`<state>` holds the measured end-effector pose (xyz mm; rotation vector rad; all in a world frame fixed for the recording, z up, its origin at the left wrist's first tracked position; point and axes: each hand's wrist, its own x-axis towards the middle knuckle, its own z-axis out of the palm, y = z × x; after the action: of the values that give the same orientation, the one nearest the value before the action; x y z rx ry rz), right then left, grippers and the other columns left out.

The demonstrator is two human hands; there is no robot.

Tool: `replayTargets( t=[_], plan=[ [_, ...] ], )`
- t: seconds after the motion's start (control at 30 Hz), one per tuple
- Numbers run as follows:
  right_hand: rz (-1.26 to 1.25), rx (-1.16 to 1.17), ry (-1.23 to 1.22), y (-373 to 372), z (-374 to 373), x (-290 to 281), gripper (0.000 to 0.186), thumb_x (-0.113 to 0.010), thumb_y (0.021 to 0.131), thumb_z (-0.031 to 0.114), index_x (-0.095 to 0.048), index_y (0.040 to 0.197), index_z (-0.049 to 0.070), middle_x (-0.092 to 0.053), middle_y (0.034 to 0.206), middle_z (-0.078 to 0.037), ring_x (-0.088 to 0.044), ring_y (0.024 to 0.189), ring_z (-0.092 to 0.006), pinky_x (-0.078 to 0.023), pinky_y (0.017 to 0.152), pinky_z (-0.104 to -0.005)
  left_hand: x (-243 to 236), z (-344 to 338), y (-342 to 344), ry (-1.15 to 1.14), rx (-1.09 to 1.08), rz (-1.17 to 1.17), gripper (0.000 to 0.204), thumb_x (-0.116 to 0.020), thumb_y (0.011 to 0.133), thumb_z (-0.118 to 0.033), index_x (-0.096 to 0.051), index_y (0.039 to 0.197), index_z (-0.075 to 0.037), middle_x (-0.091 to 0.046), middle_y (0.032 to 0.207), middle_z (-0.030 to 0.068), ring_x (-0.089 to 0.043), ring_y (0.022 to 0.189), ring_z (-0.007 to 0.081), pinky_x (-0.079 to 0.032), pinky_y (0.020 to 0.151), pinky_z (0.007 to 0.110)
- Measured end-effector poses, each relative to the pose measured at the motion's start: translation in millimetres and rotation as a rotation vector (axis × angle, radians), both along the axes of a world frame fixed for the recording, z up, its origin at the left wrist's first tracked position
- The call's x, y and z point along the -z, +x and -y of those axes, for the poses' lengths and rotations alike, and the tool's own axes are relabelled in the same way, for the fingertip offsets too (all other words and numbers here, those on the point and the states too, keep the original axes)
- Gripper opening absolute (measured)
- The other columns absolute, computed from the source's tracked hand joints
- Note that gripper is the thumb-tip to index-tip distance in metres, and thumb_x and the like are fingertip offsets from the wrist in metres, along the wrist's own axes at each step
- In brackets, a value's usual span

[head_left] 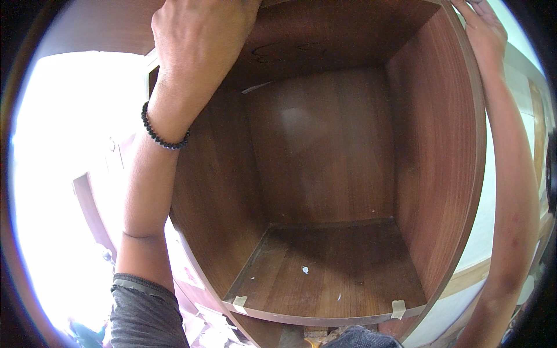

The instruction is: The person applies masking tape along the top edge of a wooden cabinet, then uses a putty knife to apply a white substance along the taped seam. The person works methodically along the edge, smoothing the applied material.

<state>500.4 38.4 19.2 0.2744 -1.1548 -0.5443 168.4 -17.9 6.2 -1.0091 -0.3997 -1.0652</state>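
A dark brown wooden cabinet with an open front fills the middle of the view. My left hand is raised to its top left; the fingers run out of the frame, so their grip is hidden. A black bead bracelet circles that wrist. My right hand grips the cabinet's top right corner from outside. Inside, small white scraps lie on the bottom board, and two strips of pale tape sit on its front edge.
A brown panel spans the upper left. Bright glare washes out the left side, with a pale upright strip faintly visible. A pale wall and wooden trim show at the right. Below the cabinet's board are partly seen items.
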Motion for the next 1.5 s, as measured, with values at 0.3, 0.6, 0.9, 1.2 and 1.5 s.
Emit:
replayTargets(
  t=[0.3, 0.6, 0.9, 1.2, 1.5],
  plan=[
    [-0.021, 0.03, -0.008, -2, -1, 1, 0.009, -0.079, 0.09, 0.001, -0.071, 0.092, 0.005, -0.075, 0.09, -0.004, -0.068, 0.083, -0.0106, -0.054, 0.083, -0.0265, 0, -4, 0, 0.017, -0.008, 0.006, 0.021, -0.063, 0.1, -0.021, -0.062, 0.086, -0.005, -0.068, 0.08, 0.0146, -0.068, 0.074, 0.039, -0.053, 0.065, 0.049],
    [-0.036, 0.022, -0.125, 11, -6, -7, 0.01, -0.078, 0.091, 0.0, -0.07, 0.095, 0.005, -0.074, 0.092, -0.004, -0.068, 0.086, -0.0109, -0.054, 0.084, -0.025, -6, -15, -4, 0.053, -0.024, 0.045, 0.019, -0.063, 0.1, -0.022, -0.063, 0.087, -0.008, -0.07, 0.082, 0.0127, -0.069, 0.073, 0.038, -0.054, 0.063, 0.049],
    [-0.505, 0.378, -0.042, -21, 5, 9, 0.02, -0.079, 0.093, 0.013, -0.072, 0.107, 0.001, -0.074, 0.093, -0.006, -0.068, 0.089, -0.0139, -0.053, 0.086, -0.0271, -4, -10, 0, 0.029, -0.006, 0.075, 0.014, -0.061, 0.099, -0.019, -0.063, 0.089, -0.01, -0.07, 0.082, 0.0112, -0.071, 0.073, 0.0359, -0.056, 0.062, 0.048],
    [-0.402, 0.667, -0.485, -44, 65, 31, 0.039, -0.08, 0.093, 0.041, -0.079, 0.108, 0.005, -0.078, 0.103, -0.006, -0.07, 0.095, -0.014, -0.051, 0.089, -0.0269, -11, -8, -8, 0.034, -0.018, 0.047, 0.007, -0.062, 0.094, -0.014, -0.062, 0.087, -0.011, -0.069, 0.081, 0.0078, -0.073, 0.072, 0.0273, -0.058, 0.061, 0.042],
    [0.247, 0.569, -0.368, -130, 71, 13, 0.024, -0.073, 0.097, 0.016, -0.073, 0.116, 0.0, -0.077, 0.109, -0.015, -0.074, 0.099, -0.0264, -0.057, 0.087, -0.036, -9, -4, -12, -0.01, -0.045, 0.065, 0.009, -0.064, 0.087, -0.01, -0.067, 0.096, -0.011, -0.069, 0.081, 0.0054, -0.073, 0.071, 0.0228, -0.059, 0.059, 0.037]
  ],
)
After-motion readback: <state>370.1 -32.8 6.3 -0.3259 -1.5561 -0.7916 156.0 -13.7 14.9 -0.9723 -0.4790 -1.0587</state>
